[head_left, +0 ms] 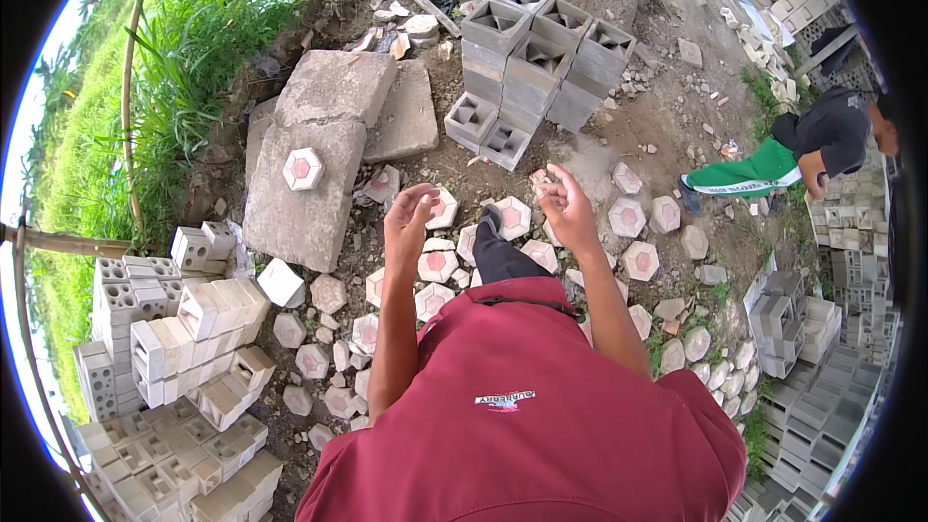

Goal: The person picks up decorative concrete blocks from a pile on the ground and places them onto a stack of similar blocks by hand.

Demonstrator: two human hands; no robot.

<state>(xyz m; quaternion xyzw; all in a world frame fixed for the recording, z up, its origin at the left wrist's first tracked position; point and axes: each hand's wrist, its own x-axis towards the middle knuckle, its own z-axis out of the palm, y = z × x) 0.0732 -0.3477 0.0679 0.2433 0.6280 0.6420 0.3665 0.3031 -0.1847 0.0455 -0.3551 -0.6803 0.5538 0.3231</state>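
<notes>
My left hand (pixel 410 217) is raised in front of me with its fingers loosely curled and the thumb apart; nothing shows in it. My right hand (pixel 568 213) is held up a short way to the right, fingers bent and apart, with no object plainly in its grip. A small pinkish patch shows by its fingertips; I cannot tell what it is. Below and between the hands, hexagonal paving blocks (pixel 513 218) with reddish centres lie on the ground around my dark shoe (pixel 490 220). Another hexagonal paving block (pixel 303 169) rests on a tilted concrete slab (pixel 298 217) to the left.
Stacked grey hollow blocks (pixel 538 57) stand ahead. Pale hollow blocks (pixel 198 319) are piled at the left, and more grey blocks (pixel 817 422) at the right. A person (pixel 829 135) in green trousers bends at the far right. Tall grass (pixel 193 58) borders the left.
</notes>
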